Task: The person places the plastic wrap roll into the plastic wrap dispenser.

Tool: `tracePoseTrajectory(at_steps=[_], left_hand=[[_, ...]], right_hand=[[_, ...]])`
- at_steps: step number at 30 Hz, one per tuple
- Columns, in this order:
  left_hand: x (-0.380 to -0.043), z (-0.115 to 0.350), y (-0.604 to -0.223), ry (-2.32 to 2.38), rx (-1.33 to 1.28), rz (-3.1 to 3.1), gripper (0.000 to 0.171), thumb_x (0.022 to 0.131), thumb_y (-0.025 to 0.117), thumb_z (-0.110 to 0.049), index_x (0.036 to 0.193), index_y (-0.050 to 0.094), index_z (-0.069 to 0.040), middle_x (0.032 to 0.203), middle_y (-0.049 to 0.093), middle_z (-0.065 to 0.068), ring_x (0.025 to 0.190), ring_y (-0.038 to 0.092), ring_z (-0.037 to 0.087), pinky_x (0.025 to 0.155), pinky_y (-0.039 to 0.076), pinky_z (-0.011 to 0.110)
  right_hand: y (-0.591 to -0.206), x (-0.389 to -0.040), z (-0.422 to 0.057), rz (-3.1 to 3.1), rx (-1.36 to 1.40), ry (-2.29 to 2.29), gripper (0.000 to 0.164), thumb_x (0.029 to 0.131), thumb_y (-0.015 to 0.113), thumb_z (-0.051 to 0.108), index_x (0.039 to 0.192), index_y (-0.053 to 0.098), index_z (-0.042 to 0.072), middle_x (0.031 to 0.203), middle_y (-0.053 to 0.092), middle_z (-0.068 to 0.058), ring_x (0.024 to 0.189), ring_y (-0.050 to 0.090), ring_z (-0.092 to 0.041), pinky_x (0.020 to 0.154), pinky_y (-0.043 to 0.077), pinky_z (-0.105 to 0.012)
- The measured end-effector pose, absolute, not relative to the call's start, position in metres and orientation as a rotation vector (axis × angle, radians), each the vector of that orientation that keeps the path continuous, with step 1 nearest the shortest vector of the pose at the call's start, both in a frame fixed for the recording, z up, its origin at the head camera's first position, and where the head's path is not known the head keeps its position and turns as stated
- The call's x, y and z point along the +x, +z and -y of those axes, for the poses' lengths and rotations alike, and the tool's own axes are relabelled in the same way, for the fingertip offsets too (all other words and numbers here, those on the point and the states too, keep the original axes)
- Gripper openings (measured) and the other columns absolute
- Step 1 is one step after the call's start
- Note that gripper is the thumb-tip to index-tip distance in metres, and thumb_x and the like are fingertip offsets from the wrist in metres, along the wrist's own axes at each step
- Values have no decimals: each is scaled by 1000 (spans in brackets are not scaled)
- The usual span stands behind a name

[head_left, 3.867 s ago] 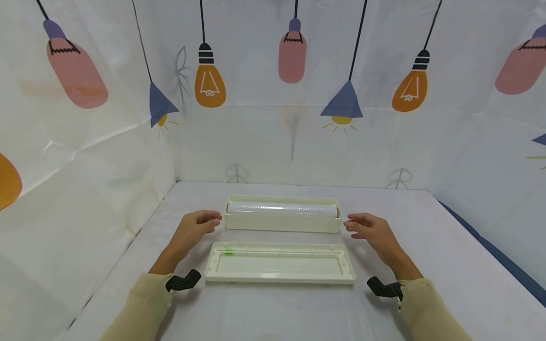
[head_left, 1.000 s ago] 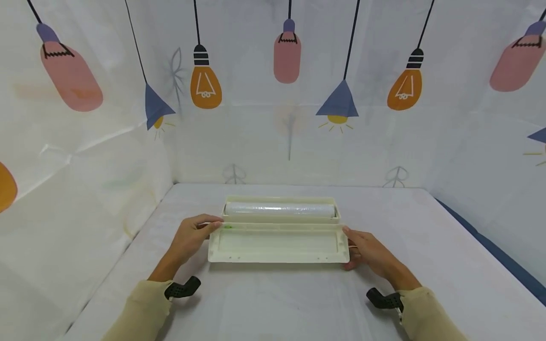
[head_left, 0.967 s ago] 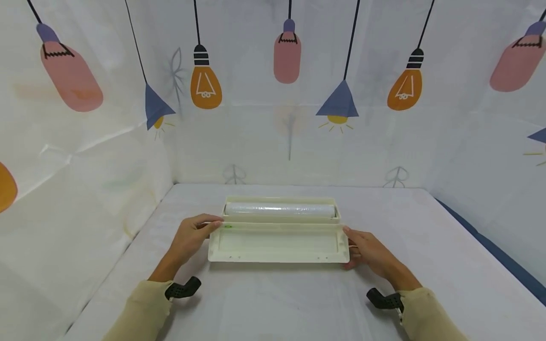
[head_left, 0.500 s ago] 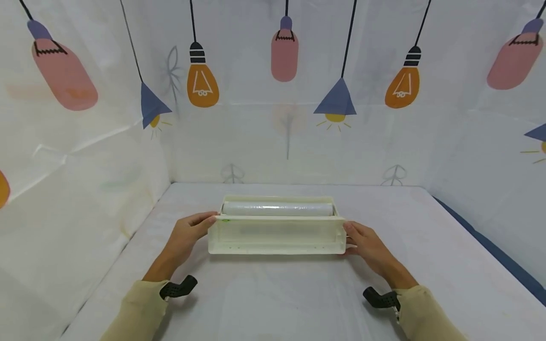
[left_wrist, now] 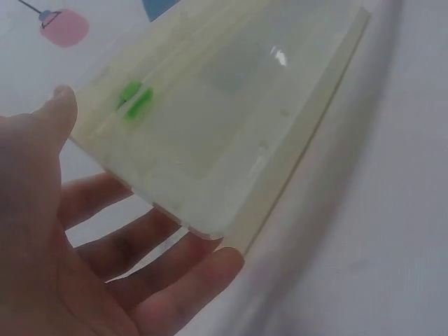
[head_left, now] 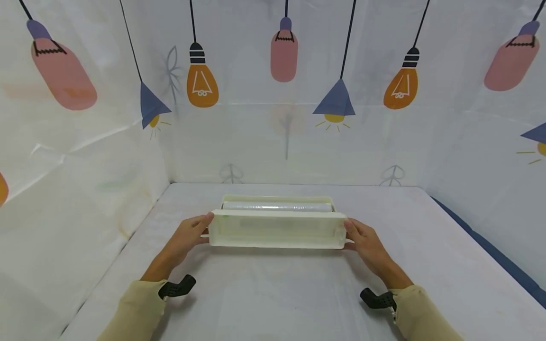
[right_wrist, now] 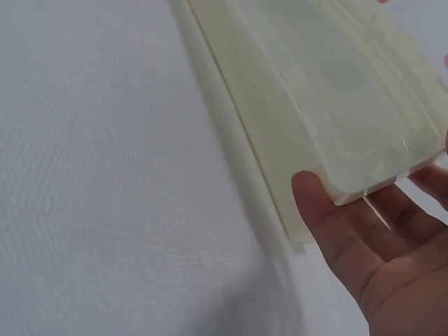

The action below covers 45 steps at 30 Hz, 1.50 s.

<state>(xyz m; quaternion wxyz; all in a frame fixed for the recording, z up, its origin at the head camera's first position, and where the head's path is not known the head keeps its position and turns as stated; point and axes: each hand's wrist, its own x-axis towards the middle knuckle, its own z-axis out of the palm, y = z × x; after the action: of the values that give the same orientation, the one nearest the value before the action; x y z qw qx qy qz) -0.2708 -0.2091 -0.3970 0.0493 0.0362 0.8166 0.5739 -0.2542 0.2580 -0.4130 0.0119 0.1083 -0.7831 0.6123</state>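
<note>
In the head view both hands hold a long cream plastic lid (head_left: 279, 229), tilted up with its face toward me. My left hand (head_left: 185, 239) grips its left end; in the left wrist view the thumb is at the upper edge and the fingers are beneath. At the opposite end my right hand (head_left: 368, 246) holds the lid likewise. A small green piece (left_wrist: 134, 99) shows near the lid's left end. Just behind stands a cream box (head_left: 277, 197) with a shiny roll of plastic wrap (head_left: 277, 206) inside. The lid hides the box's front and the roll's lower part.
A white-covered table (head_left: 273, 293) lies under everything. Behind and beside it rises a white sheet (head_left: 247, 137) printed with hanging lamps. Each wrist wears a black camera, the left camera (head_left: 177, 286) and the right camera (head_left: 377, 299).
Earlier the hands were beside the box and the lid lay on the table. Since then both hands have gripped the lid, raised it and tilted its far edge up, covering more of the roll.
</note>
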Motion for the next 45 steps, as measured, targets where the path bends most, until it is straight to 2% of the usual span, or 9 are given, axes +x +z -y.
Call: tracePoseTrajectory(at_steps=[3, 7, 11, 15, 20, 24, 28, 35, 45], left_hand=[[-271, 208, -396, 1735, 117, -2486, 81, 98, 46, -65, 144, 50, 1, 137, 56, 21, 118, 59, 34, 88, 57, 40], [-271, 208, -391, 1828, 139, -2488, 78, 98, 49, -63, 143, 52, 0, 137, 56, 19, 117, 60, 33, 87, 57, 39], [-269, 207, -383, 1925, 192, -2523, 71, 99, 53, -58, 140, 55, -1, 135, 57, 18, 116, 61, 33, 87, 57, 38], [-270, 203, -375, 1978, 276, -2537, 66, 100, 55, -53, 140, 55, 0, 135, 58, 17, 116, 61, 32, 87, 57, 35], [-273, 198, -369, 2039, 345, -2513, 68, 101, 57, -49, 146, 48, 1, 143, 52, 17, 125, 54, 32, 94, 53, 31], [-275, 195, -368, 2084, 403, -2477, 64, 103, 56, -41, 147, 45, 4, 146, 48, 19, 130, 49, 32, 101, 48, 35], [-280, 192, -369, 2096, 462, -2434, 61, 104, 56, -37, 147, 44, 4, 148, 46, 18, 132, 48, 31, 105, 45, 39], [-286, 191, -371, 1948, 545, -2581, 64, 105, 51, -41, 153, 38, -1, 155, 40, 16, 135, 47, 33, 103, 46, 44], [-287, 199, -370, 1964, 618, -2632, 60, 106, 52, -36, 151, 41, 1, 151, 45, 18, 133, 49, 34, 99, 49, 34]], right_hand=[[-410, -253, -259, 2436, 395, 1905, 63, 108, 41, 42, 149, 39, -6, 138, 51, -27, 115, 61, -31, 84, 58, -38], [-402, -251, -262, 2454, 510, 1945, 64, 109, 35, 44, 155, 31, -1, 149, 42, -23, 128, 52, -30, 92, 54, -36], [-393, -251, -262, 2481, 552, 2025, 66, 110, 29, 46, 156, 26, 0, 151, 38, -24, 133, 46, -36, 98, 51, -36], [-385, -251, -261, 2482, 492, 2075, 67, 109, 29, 48, 156, 25, 0, 149, 36, -28, 132, 45, -45, 98, 51, -39], [-378, -251, -261, 2490, 454, 2002, 70, 108, 31, 51, 158, 22, 3, 148, 37, -29, 132, 43, -49, 96, 52, -39], [-378, -251, -260, 2456, 425, 1997, 71, 107, 37, 50, 159, 22, 4, 146, 39, -28, 130, 46, -47, 97, 51, -37], [-380, -252, -260, 2389, 383, 1997, 69, 107, 42, 46, 156, 28, 0, 143, 41, -27, 127, 49, -45, 98, 50, -34], [-374, -256, -259, 2354, 321, 1891, 71, 107, 43, 47, 154, 30, -4, 141, 45, -28, 123, 54, -44, 96, 51, -34], [-367, -268, -254, 2281, 360, 1896, 68, 106, 50, 40, 151, 33, -8, 142, 46, -27, 122, 58, -35, 96, 50, -33]])
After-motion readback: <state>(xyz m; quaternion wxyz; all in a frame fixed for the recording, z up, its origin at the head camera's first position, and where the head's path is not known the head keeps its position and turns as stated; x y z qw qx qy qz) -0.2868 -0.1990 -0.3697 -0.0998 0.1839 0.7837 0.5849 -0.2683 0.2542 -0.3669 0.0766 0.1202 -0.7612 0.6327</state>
